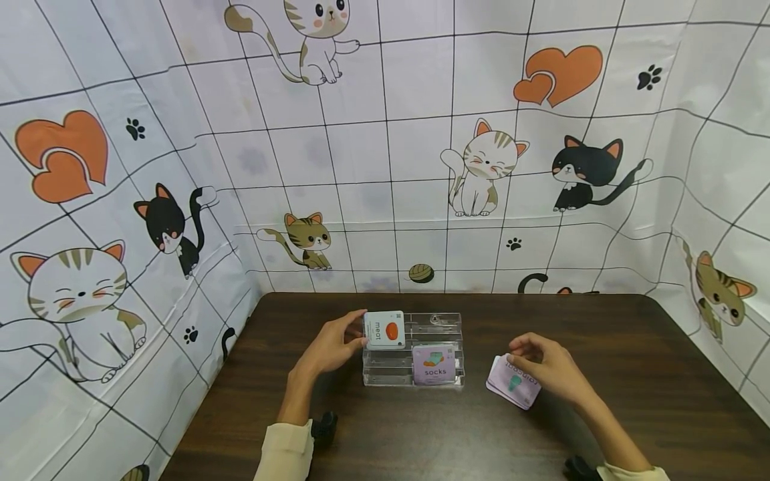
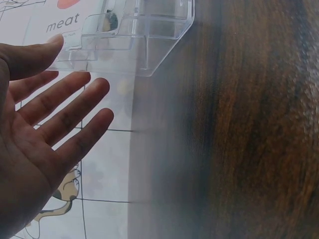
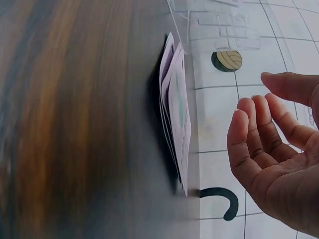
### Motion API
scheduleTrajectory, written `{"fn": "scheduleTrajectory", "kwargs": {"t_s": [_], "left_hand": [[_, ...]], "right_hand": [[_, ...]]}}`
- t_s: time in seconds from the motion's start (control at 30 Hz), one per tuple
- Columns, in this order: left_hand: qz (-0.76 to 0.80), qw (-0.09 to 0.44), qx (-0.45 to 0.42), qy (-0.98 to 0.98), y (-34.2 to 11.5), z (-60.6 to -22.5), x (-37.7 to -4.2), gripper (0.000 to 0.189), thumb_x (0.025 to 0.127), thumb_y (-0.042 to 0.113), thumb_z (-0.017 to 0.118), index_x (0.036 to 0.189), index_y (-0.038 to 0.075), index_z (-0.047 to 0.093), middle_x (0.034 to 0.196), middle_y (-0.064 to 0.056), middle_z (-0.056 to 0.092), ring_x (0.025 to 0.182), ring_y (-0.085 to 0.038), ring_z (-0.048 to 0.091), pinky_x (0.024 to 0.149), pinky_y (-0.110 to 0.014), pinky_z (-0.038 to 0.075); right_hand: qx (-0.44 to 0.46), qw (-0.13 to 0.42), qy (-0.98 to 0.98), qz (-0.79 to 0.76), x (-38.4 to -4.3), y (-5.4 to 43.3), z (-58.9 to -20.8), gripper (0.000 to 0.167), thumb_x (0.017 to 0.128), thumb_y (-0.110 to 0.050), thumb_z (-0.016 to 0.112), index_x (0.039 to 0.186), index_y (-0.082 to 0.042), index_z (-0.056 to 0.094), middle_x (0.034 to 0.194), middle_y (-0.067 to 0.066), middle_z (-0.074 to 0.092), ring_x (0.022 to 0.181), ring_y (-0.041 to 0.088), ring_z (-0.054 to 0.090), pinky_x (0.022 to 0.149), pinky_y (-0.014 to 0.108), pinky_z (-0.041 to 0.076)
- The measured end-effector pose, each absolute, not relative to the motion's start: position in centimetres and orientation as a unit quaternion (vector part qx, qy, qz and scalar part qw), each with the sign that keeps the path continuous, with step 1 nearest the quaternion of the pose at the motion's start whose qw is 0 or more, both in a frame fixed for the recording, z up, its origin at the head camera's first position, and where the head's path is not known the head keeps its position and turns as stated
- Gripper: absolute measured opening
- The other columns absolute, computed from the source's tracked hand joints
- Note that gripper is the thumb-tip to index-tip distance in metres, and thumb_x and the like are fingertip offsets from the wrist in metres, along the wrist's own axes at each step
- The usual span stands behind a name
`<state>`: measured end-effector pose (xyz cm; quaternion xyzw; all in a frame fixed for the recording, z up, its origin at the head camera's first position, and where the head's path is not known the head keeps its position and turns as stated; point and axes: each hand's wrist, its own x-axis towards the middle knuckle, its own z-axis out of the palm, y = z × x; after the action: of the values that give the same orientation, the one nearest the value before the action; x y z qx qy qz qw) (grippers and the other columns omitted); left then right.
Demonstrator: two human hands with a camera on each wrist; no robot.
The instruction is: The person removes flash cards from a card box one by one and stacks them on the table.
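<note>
A clear plastic tiered card rack (image 1: 388, 378) stands on the table. On its upper left leans a white card (image 1: 381, 331) reading "meat", with a red-orange picture. A purple "socks" card (image 1: 434, 365) sits at its lower right. My left hand (image 1: 327, 345) is at the rack's left end beside the "meat" card, fingers extended and holding nothing; whether the fingertips touch the rack I cannot tell. Right of the rack lies a small loose stack of purple cards (image 1: 519, 390), the top one showing a green picture. Just above that stack hovers my right hand (image 1: 555, 374), fingers loosely bent and bare.
The dark brown wooden table (image 1: 421, 434) carries the rack and the card stack. Behind it and on both sides hangs a white grid-lined cloth (image 1: 415, 153) printed with cats, hearts and paws. Dark bands (image 1: 325, 427) are worn at both wrists.
</note>
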<state>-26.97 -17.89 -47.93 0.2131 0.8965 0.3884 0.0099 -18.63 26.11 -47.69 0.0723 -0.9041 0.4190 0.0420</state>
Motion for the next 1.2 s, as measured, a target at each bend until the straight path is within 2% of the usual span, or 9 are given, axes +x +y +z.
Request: {"fn": "scheduleTrajectory", "kwargs": {"t_s": [0.47, 0.83, 1.2], "left_hand": [[0.389, 0.008, 0.217, 0.895, -17.7, -47.7, -27.1, 0.064, 0.101, 0.010, 0.074, 0.159, 0.005, 0.049, 0.134, -0.014, 0.072, 0.116, -0.030, 0.074, 0.099, -0.050, 0.061], [0.388, 0.005, 0.215, 0.896, -17.9, -47.8, -27.1, 0.063, 0.101, 0.010, 0.074, 0.159, 0.007, 0.050, 0.134, -0.014, 0.071, 0.116, -0.029, 0.073, 0.099, -0.050, 0.060], [0.391, 0.012, 0.211, 0.896, -17.8, -47.7, -26.9, 0.063, 0.102, 0.010, 0.074, 0.160, 0.007, 0.050, 0.135, -0.014, 0.071, 0.118, -0.030, 0.073, 0.100, -0.051, 0.060]], "right_hand": [[0.091, 0.041, -0.893, 0.440, -19.3, 24.2, -47.7, 0.022, 0.096, -0.016, 0.082, 0.111, -0.003, 0.073, 0.098, 0.004, 0.076, 0.085, 0.006, 0.069, 0.068, 0.024, 0.054], [0.110, 0.034, -0.889, 0.442, -19.8, 22.5, -47.9, 0.022, 0.096, -0.017, 0.082, 0.112, -0.004, 0.073, 0.097, 0.002, 0.076, 0.090, 0.008, 0.071, 0.072, 0.024, 0.056], [0.133, 0.050, -0.880, 0.453, -20.4, 20.5, -47.9, 0.018, 0.094, -0.010, 0.082, 0.108, -0.002, 0.073, 0.092, 0.003, 0.075, 0.081, 0.002, 0.067, 0.071, 0.024, 0.056]]}}
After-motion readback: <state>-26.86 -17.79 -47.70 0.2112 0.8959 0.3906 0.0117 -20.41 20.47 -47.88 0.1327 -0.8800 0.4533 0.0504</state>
